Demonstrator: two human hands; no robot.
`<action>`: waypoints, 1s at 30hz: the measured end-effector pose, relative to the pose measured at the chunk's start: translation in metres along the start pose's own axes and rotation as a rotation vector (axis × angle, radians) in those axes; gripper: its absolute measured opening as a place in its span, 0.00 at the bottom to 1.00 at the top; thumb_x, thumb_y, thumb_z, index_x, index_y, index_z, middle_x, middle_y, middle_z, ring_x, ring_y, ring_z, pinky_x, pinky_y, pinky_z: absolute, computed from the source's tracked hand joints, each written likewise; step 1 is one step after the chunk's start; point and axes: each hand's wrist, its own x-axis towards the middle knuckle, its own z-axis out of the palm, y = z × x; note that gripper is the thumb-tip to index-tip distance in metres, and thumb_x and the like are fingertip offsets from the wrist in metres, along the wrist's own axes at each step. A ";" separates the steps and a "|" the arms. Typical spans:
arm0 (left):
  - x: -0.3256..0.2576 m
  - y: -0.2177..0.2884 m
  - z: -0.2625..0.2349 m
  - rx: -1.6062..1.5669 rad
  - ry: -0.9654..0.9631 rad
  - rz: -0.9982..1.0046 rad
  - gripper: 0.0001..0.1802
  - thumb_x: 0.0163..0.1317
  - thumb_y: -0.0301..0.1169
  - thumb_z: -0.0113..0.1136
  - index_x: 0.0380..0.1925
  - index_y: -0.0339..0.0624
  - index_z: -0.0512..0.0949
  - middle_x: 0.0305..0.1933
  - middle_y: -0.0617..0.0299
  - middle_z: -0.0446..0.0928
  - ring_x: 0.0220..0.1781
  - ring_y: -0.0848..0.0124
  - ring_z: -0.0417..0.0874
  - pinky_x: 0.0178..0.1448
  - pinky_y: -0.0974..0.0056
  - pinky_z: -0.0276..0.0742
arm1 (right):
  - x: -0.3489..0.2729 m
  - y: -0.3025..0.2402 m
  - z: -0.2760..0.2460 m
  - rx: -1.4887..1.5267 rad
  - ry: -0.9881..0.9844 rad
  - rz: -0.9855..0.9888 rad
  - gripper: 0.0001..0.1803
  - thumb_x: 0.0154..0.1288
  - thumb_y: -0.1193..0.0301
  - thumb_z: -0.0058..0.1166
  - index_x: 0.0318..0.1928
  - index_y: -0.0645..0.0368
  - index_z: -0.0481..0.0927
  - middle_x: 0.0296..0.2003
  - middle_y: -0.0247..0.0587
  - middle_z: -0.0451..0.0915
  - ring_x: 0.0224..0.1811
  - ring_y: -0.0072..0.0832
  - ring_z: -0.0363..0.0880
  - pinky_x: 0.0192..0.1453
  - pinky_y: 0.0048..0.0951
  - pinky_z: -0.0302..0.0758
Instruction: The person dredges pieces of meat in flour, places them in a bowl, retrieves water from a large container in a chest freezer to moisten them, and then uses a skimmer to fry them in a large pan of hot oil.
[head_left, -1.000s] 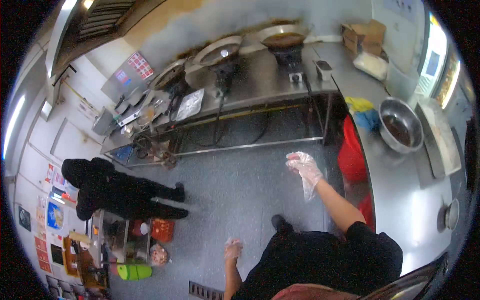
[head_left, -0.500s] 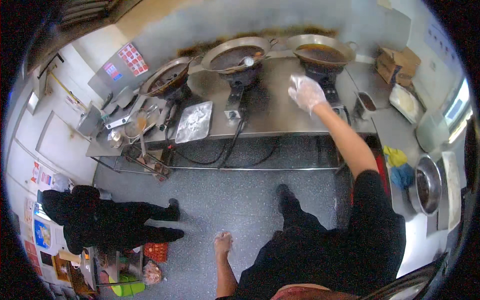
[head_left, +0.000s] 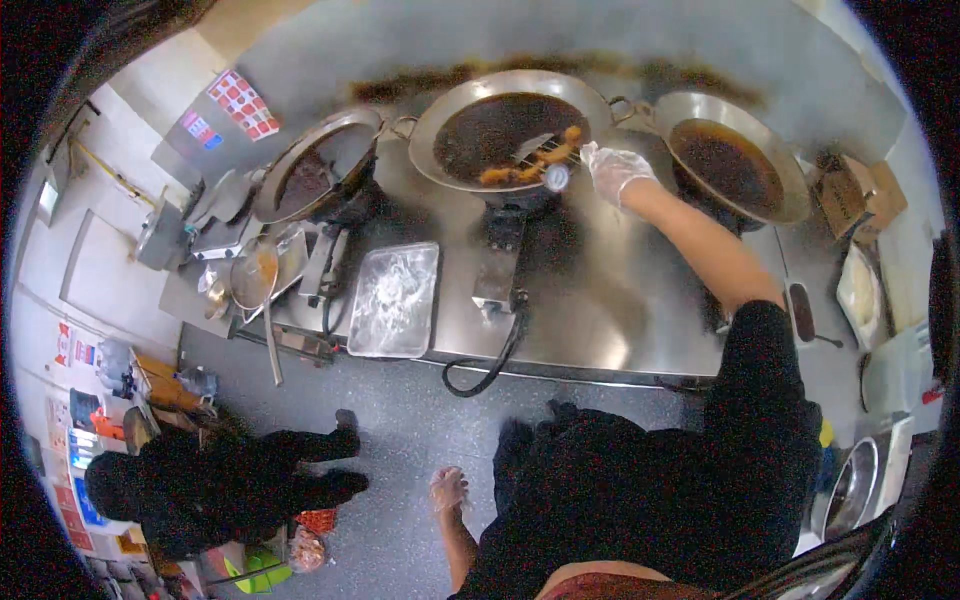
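Observation:
My right hand (head_left: 618, 175), in a clear plastic glove, reaches to the right rim of the middle wok (head_left: 425, 150). Its fingertips are pinched by a thin metal piece that I cannot make out. Inside the wok, golden fried pieces (head_left: 512, 175) lie in dark oil along the near side, beside a flat metal part (head_left: 533, 148). A round dial thermometer (head_left: 556, 178) sits at the near rim, just left of that hand. My left hand (head_left: 449, 490), gloved too, hangs low over the floor. Its fingers are loosely bent and nothing shows in them.
Woks of dark oil stand left (head_left: 262, 195) and right (head_left: 800, 205). A metal tray (head_left: 395, 300) lies on the steel counter (head_left: 590, 300). A long-handled strainer (head_left: 272, 330) juts past the edge; a hose (head_left: 500, 365) loops there. A person in black (head_left: 230, 465) stands left.
My view has moved closer to the counter. My right hand has gone from near the right wok to the middle wok's rim. My left hand still hangs low.

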 end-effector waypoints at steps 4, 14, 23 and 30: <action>0.053 0.020 0.008 0.003 -0.118 -0.062 0.09 0.54 0.29 0.58 0.35 0.40 0.74 0.26 0.59 0.76 0.22 0.71 0.76 0.21 0.68 0.70 | 0.020 -0.011 -0.047 -0.154 -0.037 0.050 0.12 0.65 0.67 0.39 0.45 0.54 0.74 0.41 0.44 0.79 0.44 0.41 0.79 0.45 0.42 0.76; 0.211 0.065 0.032 0.012 -0.444 -0.024 0.10 0.56 0.33 0.51 0.34 0.40 0.76 0.26 0.58 0.77 0.21 0.65 0.75 0.21 0.66 0.70 | 0.083 0.028 -0.085 -0.437 0.034 0.047 0.13 0.64 0.68 0.40 0.46 0.57 0.72 0.33 0.50 0.78 0.36 0.41 0.79 0.40 0.38 0.76; 0.296 0.033 0.022 0.596 -0.664 0.582 0.06 0.56 0.27 0.53 0.34 0.40 0.76 0.32 0.60 0.78 0.30 0.70 0.78 0.30 0.66 0.75 | 0.105 0.064 -0.085 -0.524 -0.248 -0.116 0.12 0.59 0.67 0.44 0.38 0.57 0.77 0.37 0.48 0.79 0.44 0.44 0.77 0.49 0.41 0.72; 0.283 0.044 0.032 0.538 -0.682 0.569 0.08 0.55 0.28 0.55 0.35 0.39 0.74 0.30 0.59 0.77 0.29 0.69 0.79 0.31 0.66 0.77 | 0.104 0.056 -0.100 -0.110 -0.389 -0.022 0.12 0.55 0.67 0.47 0.34 0.60 0.79 0.33 0.47 0.79 0.42 0.39 0.77 0.47 0.35 0.72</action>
